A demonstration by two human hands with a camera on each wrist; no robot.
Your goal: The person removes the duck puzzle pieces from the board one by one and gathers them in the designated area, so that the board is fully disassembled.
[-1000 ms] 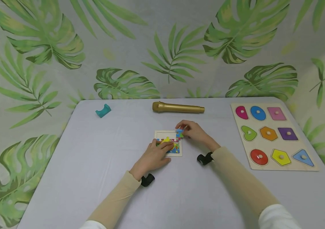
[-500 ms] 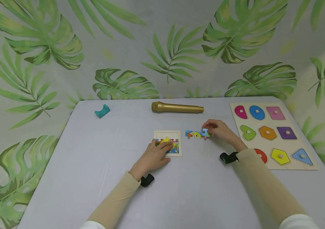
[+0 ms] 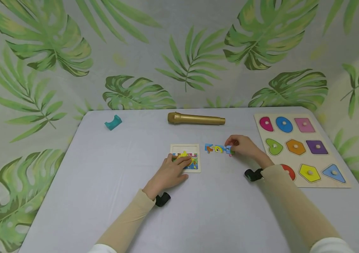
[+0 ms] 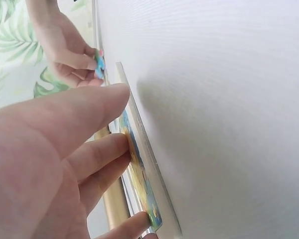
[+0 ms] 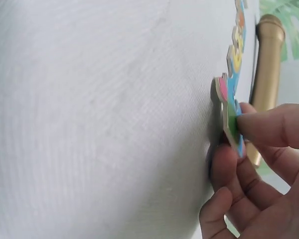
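My left hand rests with extended fingers on the small wooden puzzle board, whose lower half holds colourful pieces; the upper part shows bare wood. In the left wrist view its fingertips touch the picture pieces. To the right of the board, my right hand pinches a blue and green jigsaw piece between thumb and fingers, close over the tablecloth. This piece stands at the right end of a short row with a brown-and-blue piece and a yellow-and-blue piece. Whether their edges interlock I cannot tell.
A gold microphone lies behind the puzzle near the table's back edge. At the back left is a teal curved block. A wooden shape board with knobbed pieces lies on the right, partly covered by my right forearm.
My right hand carried the jigsaw piece from the board's upper right corner to the right, beside the other two pieces, then lowered it slightly. The left hand stayed on the board.
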